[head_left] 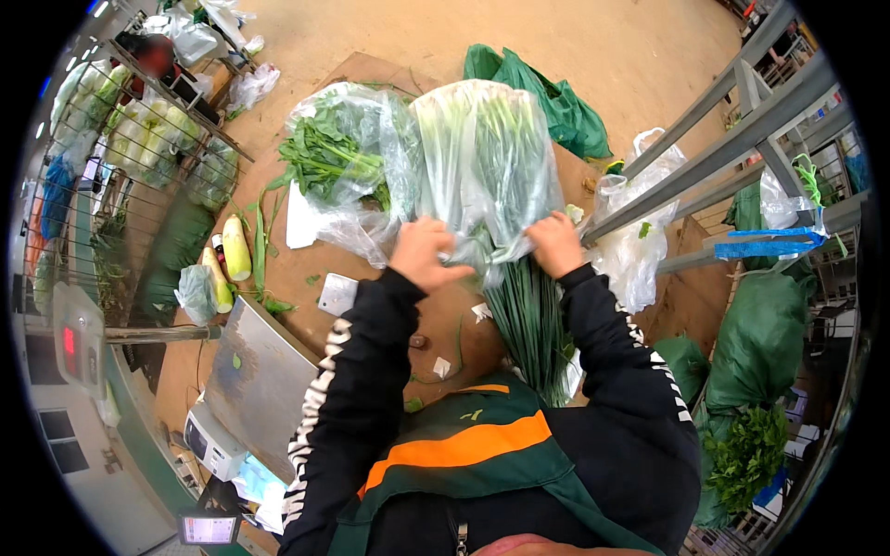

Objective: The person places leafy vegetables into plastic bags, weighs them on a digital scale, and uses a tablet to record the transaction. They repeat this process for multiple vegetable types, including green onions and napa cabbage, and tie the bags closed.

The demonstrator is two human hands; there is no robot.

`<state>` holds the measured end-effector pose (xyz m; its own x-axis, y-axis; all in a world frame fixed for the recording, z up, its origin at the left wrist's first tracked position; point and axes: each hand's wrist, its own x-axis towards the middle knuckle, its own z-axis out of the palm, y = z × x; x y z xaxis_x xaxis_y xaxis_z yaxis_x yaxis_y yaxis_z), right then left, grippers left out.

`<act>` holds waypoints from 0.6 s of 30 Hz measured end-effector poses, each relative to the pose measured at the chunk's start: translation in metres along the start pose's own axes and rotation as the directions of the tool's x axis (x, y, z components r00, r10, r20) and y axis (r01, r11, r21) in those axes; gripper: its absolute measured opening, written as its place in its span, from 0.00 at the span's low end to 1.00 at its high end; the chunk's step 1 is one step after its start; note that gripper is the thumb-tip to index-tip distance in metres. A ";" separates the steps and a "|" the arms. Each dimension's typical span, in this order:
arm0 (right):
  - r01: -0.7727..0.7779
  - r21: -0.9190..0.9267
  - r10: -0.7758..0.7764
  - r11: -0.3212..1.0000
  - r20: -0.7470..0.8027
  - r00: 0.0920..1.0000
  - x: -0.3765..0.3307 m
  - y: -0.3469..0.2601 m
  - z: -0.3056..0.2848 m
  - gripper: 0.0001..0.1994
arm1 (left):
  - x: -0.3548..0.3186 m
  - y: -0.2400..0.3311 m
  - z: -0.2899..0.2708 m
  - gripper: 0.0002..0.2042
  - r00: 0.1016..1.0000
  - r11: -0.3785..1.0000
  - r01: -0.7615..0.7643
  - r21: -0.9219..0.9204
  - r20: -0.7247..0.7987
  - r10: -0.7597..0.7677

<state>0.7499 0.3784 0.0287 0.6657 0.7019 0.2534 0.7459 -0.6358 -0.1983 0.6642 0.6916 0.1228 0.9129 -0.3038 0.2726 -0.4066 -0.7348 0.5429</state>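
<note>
Both hands are at the mouth of a clear plastic bag (487, 176) on the brown work table (371, 329). Inside it lies a bundle of green onions, pale ends away from me; long dark green leaves (527, 310) stretch from the bag's near end toward my body. My left hand (428, 255) grips the bag's left near edge, its thumb pointing right. My right hand (554, 244) has its fingers closed on the right near edge. Left of this bag, touching it, lies another clear bag (394, 139) with leafy greens (329, 159) partly inside.
A metal scale plate (255, 361) stands at near left, with pale long vegetables (237, 248) beyond it. A green sack (556, 107) lies at the table's far edge. Grey metal bars (705, 139) slant along the right, beside white plastic bags (635, 250). A small white box (337, 295) lies near my left forearm.
</note>
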 end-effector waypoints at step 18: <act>0.685 0.724 0.719 -0.074 -0.438 0.540 0.079 -0.033 -0.193 0.08 | -0.064 0.084 -0.019 0.13 0.859 0.563 0.156 -0.812 -0.169 -0.483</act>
<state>0.7735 0.3931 0.2384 0.8862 -0.2181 0.4088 0.4168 0.7608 -0.4975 0.5706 0.6608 0.1662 0.9747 0.1965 0.1065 -0.1148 0.0314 0.9929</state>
